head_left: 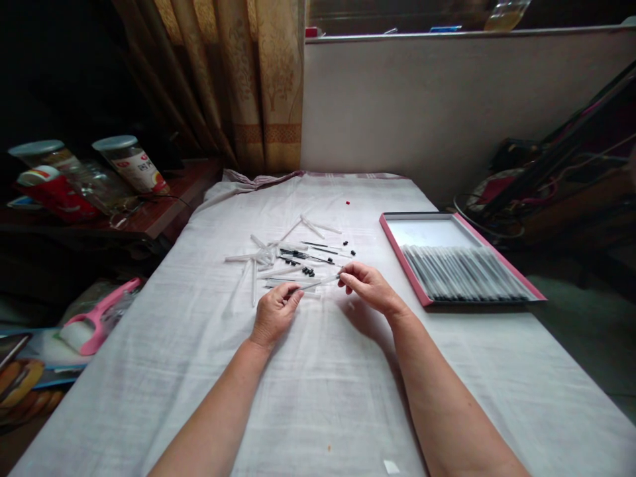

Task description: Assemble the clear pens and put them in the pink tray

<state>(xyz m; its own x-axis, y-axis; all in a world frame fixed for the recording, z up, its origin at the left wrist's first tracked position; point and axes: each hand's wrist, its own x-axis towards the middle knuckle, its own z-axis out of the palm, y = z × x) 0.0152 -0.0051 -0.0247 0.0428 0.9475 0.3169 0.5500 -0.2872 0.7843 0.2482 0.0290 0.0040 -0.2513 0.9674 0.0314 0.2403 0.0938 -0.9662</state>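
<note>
Just beside the pile of pen parts (293,255), left hand (272,313) and right hand (370,286) pinch opposite ends of a thin pen tube (318,283): likely light, slippery, flexible; best held near its ends.

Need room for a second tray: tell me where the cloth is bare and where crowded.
Bare: the near cloth before the left hand and right hand, the strip left of the pen parts, the far band round a red bead. Crowded: the middle with the parts, the right with the pink tray.
</note>
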